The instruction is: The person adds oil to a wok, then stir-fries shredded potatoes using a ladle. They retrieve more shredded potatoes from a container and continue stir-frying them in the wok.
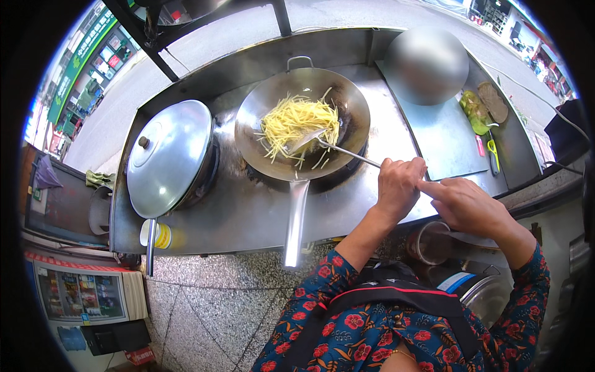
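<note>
My left hand [400,188] grips the long metal handle of a wok spatula [309,139]. The spatula's blade rests in a heap of thin pale-yellow shreds, likely potato [297,118], inside a steel wok [258,160]. My right hand [472,207] is beside the left one, its index finger stretched out to touch the left hand or the handle's end. Whether it also holds the handle is hidden. The wok's hollow steel handle [296,223] points towards me, past the front edge of the steel counter [232,223].
A second wok under a domed aluminium lid [169,158] stands left, a yellow-and-white cup [160,235] near its handle. At the right are a blurred round shape [426,65], a steel board [446,144], a bagged green item [474,111] and a yellow-green-handled tool [493,156].
</note>
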`<state>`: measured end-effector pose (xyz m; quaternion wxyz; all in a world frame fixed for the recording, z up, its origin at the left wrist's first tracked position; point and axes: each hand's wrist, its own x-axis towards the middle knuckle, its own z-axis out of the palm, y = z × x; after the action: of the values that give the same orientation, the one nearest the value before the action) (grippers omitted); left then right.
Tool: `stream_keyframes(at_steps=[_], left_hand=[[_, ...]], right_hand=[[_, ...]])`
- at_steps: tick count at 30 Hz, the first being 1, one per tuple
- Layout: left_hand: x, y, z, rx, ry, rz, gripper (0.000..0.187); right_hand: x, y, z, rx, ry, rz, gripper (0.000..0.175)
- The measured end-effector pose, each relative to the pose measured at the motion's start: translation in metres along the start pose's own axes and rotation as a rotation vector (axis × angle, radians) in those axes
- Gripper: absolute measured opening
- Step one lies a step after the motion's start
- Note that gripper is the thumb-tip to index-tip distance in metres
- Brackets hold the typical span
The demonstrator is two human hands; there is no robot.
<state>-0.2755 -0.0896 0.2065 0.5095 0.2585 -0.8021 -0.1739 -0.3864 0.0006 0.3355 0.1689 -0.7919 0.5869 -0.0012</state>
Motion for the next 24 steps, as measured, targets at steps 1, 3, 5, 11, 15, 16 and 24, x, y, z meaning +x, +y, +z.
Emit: stream_keyframes(at_steps=[1, 3, 5, 11, 15, 16, 24], left_hand=[[0.0, 0.0, -0.001, 0.001, -0.007, -0.005, 0.01], [-0.001, 0.001, -0.002, -0.002, -0.007, -0.013, 0.01], [0.001, 0.003, -0.001, -0.014, 0.012, -0.015, 0.01], [0.003, 0.007, -0.002, -0.032, -0.003, -0.016, 0.01], [0.003, 0.008, -0.002, -0.025, -0.016, -0.012, 0.011], [0.003, 0.008, -0.002, -0.025, -0.008, -0.007, 0.011], [0.001, 0.01, -0.004, -0.027, 0.0, -0.023, 0.008]], right_hand=[[0.0, -0.001, -0.001, -0.001, 0.011, -0.004, 0.044], [0.0, -0.002, -0.002, -0.013, -0.01, 0.022, 0.043], [-0.001, -0.004, -0.004, -0.017, 0.001, 0.015, 0.043], [-0.005, -0.004, -0.009, -0.044, -0.022, 0.025, 0.044], [-0.005, -0.004, -0.01, -0.044, -0.018, 0.018, 0.044], [-0.005, -0.005, -0.01, -0.035, -0.004, 0.005, 0.044], [-0.008, -0.011, -0.013, -0.048, -0.005, 0.005, 0.042]])
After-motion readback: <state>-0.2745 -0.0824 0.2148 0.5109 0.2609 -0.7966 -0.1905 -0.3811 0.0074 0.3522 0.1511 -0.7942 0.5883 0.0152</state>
